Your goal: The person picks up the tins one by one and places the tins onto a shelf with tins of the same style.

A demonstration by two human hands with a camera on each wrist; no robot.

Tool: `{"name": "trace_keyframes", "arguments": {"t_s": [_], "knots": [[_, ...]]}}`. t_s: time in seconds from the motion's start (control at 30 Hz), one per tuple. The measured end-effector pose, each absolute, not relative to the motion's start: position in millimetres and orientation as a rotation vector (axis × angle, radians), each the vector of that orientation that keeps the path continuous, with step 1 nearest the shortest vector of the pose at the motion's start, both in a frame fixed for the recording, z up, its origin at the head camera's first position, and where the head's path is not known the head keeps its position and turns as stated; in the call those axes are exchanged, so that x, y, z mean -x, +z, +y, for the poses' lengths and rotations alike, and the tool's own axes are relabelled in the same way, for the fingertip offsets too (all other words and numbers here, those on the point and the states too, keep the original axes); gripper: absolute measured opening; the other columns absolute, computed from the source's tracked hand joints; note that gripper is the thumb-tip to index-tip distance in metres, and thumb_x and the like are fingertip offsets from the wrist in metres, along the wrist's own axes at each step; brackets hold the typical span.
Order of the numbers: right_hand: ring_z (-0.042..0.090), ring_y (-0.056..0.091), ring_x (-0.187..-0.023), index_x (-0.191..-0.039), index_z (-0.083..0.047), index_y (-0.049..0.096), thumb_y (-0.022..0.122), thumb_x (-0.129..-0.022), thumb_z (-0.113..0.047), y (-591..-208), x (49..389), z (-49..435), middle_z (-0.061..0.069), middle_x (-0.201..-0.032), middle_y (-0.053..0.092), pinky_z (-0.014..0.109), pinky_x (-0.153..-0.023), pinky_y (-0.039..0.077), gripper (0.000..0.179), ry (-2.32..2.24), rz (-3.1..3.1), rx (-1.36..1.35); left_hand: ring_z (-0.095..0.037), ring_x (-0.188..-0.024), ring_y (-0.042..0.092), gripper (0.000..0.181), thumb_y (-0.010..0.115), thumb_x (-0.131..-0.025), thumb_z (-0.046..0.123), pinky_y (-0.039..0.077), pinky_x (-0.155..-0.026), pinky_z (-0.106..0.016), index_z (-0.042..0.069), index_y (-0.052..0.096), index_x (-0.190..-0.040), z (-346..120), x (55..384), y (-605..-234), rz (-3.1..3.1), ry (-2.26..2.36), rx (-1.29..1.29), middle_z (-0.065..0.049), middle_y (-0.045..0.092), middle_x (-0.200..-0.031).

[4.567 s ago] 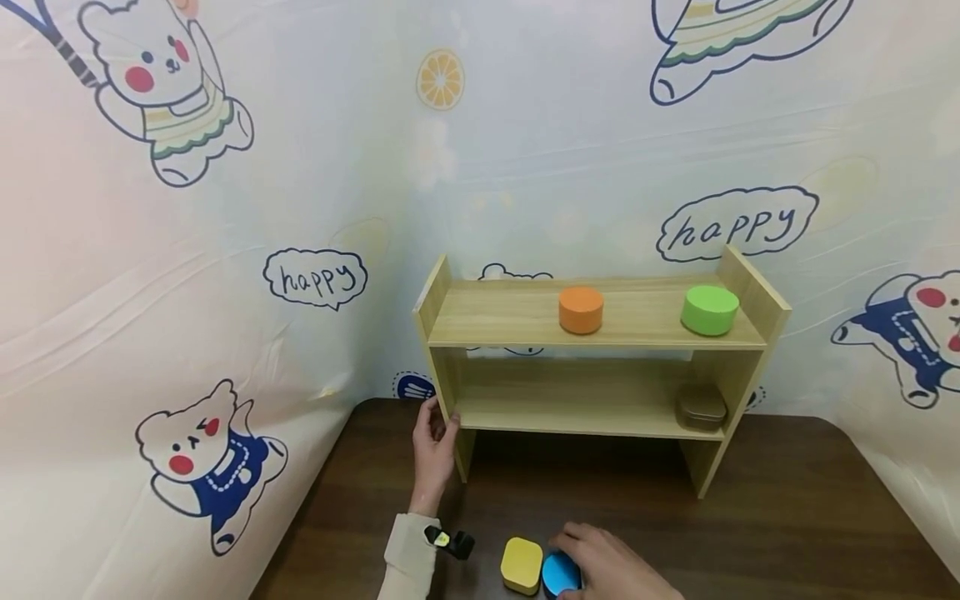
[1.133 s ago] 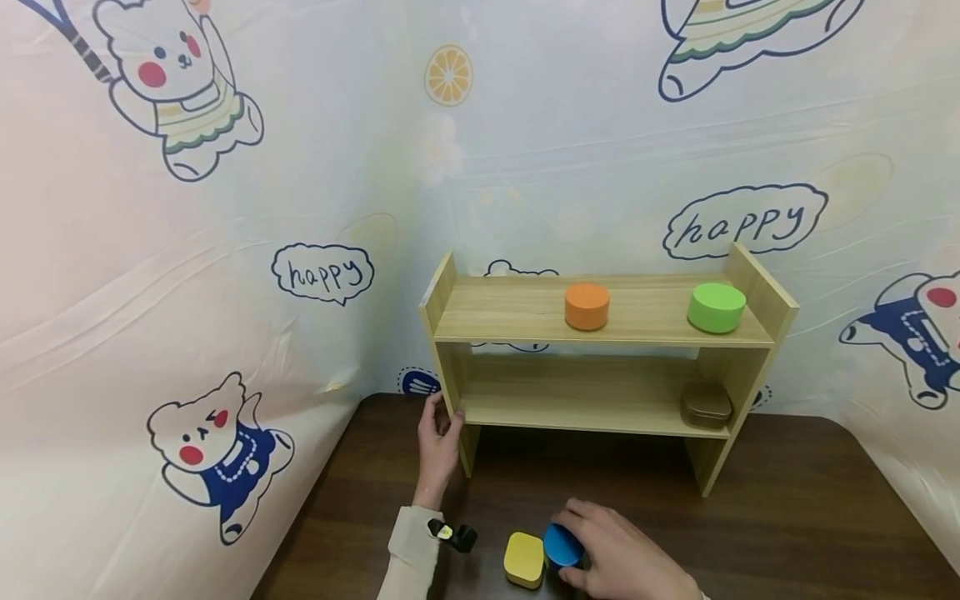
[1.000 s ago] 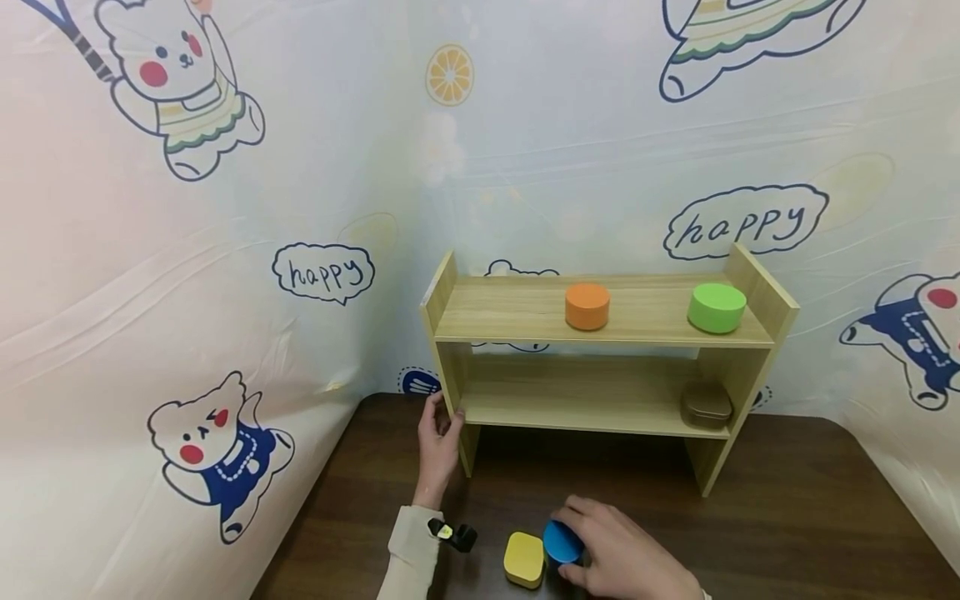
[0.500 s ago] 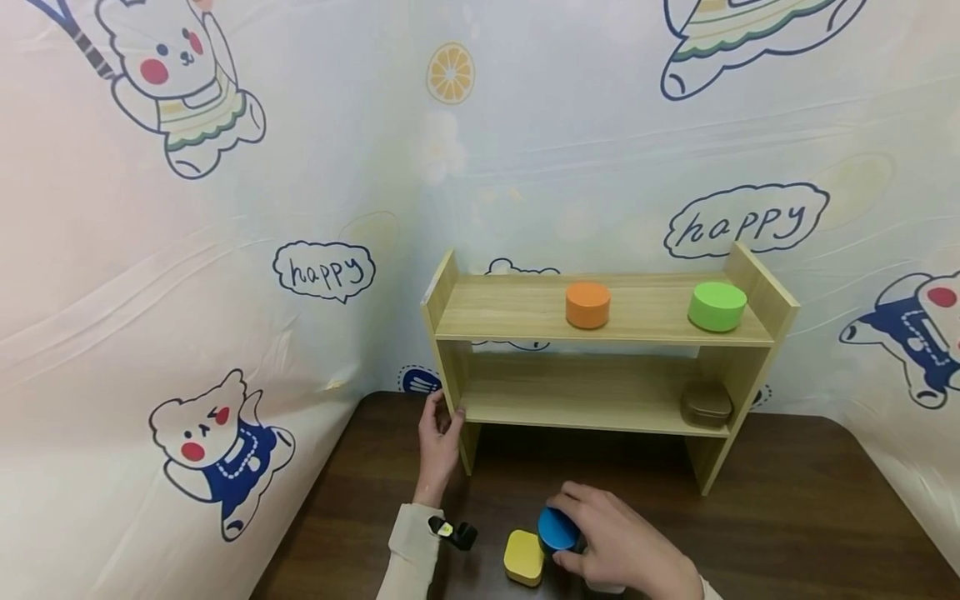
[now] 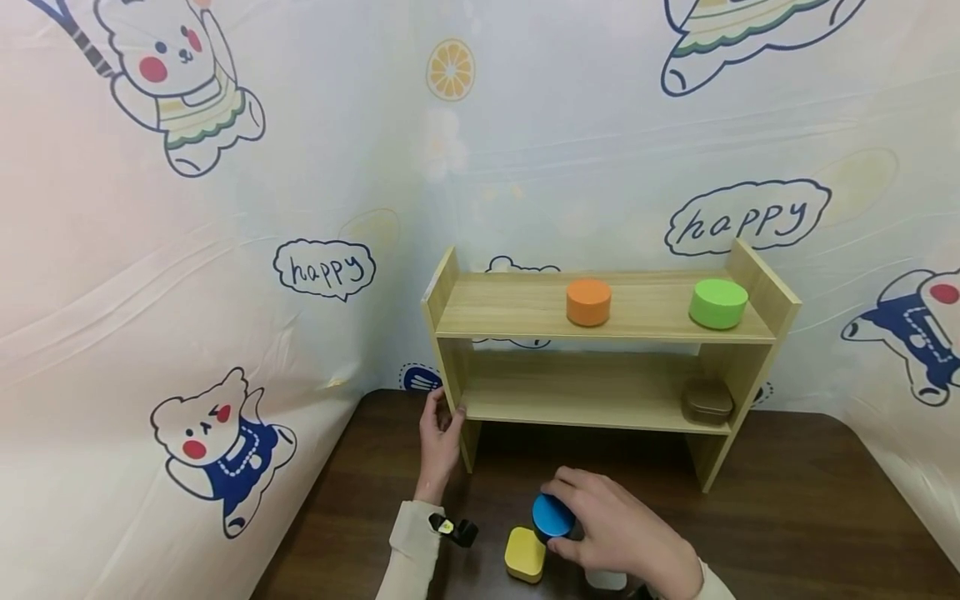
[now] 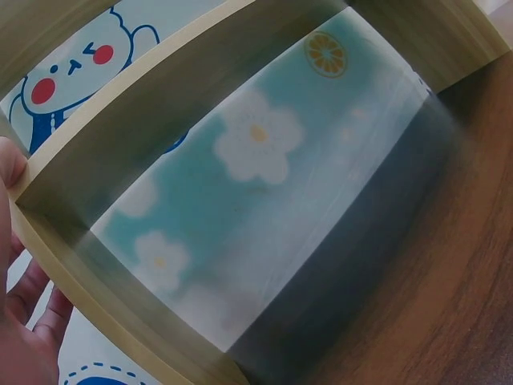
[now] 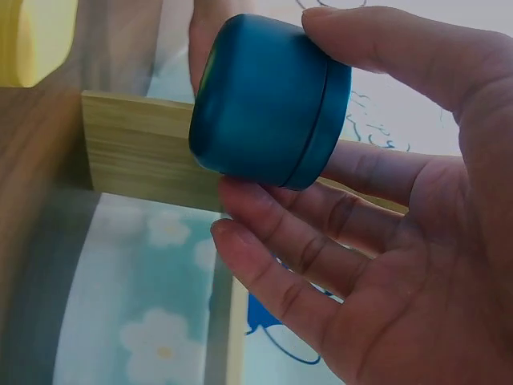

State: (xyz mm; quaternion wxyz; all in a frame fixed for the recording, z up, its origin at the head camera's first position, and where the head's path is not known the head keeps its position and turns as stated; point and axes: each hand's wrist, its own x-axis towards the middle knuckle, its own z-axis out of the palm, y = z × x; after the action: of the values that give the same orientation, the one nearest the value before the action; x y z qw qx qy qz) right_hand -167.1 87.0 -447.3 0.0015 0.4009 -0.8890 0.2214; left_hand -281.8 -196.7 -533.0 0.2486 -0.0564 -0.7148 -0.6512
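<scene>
My right hand (image 5: 618,529) pinches a blue round lidded tin (image 7: 264,104) between thumb and fingers. The tin is raised over the table, tilted in the head view, just behind a yellow rounded-square tin (image 5: 525,554). At the left, my left hand (image 5: 438,442) grips the side panel of a small two-tier wooden shelf (image 5: 600,417), thumb at its front edge and fingers on the outer face. An orange round tin (image 5: 588,302) stands mid-way along the top tier, with a green round tin (image 5: 718,304) at its right end.
A brown tin (image 5: 707,402) sits at the right end of the lower tier. Partly hidden under my right hand, a whitish item (image 5: 606,579) lies on the dark wooden table (image 5: 810,517). Patterned cloth (image 5: 187,292) hangs behind and at both sides.
My right hand has lifted the blue tin from beside the yellow one and moved it up toward the shelf. The whitish item has come into view below that hand. My left hand keeps its grip.
</scene>
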Motion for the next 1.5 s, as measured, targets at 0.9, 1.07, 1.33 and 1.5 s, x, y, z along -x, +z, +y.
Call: {"name": "trace_keyframes", "arguments": {"t_s": [0.9, 1.07, 1.33, 1.5], "knots": [[-0.002, 0.053, -0.085, -0.123, -0.013, 0.071, 0.080, -0.090, -0.039, -398.4, 167.1, 76.4, -0.007, -0.106, 0.065, 0.022, -0.076, 0.053, 0.043, 0.572, -2.690, -1.303, -0.009, -0.104, 0.065, 0.036, 0.062, -0.102, 0.003, 0.053, -0.087, -0.021, 0.006, 0.057, -0.138, -198.3, 284.1, -531.1, -1.923, -1.785, 0.160, -0.020, 0.063, -0.127], [-0.002, 0.054, -0.084, -0.122, -0.012, 0.071, 0.081, -0.088, -0.039, -391.1, 164.6, 73.4, -0.007, -0.105, 0.065, 0.023, -0.077, 0.053, 0.044, 0.555, -2.695, -1.292, -0.009, -0.104, 0.065, 0.036, 0.063, -0.103, 0.006, 0.053, -0.088, -0.021, 0.009, 0.058, -0.138, -198.9, 280.9, -534.9, -1.941, -1.792, 0.139, -0.018, 0.064, -0.128], [0.001, 0.058, -0.087, -0.123, -0.011, 0.071, 0.082, -0.087, -0.038, -379.3, 164.0, 71.8, -0.005, -0.108, 0.067, 0.026, -0.079, 0.056, 0.046, 0.492, -2.643, -1.289, -0.009, -0.104, 0.064, 0.037, 0.063, -0.102, 0.005, 0.052, -0.089, -0.021, 0.010, 0.058, -0.138, -196.7, 280.0, -534.2, -1.951, -1.783, 0.123, -0.017, 0.064, -0.127], [0.003, 0.059, -0.089, -0.123, -0.010, 0.071, 0.083, -0.086, -0.037, -366.7, 166.4, 72.1, -0.004, -0.109, 0.068, 0.027, -0.080, 0.056, 0.047, 0.467, -2.596, -1.273, -0.009, -0.101, 0.064, 0.036, 0.063, -0.102, 0.004, 0.052, -0.087, -0.022, 0.010, 0.059, -0.138, -196.8, 281.9, -532.2, -1.942, -1.798, 0.128, -0.016, 0.064, -0.125]]}}
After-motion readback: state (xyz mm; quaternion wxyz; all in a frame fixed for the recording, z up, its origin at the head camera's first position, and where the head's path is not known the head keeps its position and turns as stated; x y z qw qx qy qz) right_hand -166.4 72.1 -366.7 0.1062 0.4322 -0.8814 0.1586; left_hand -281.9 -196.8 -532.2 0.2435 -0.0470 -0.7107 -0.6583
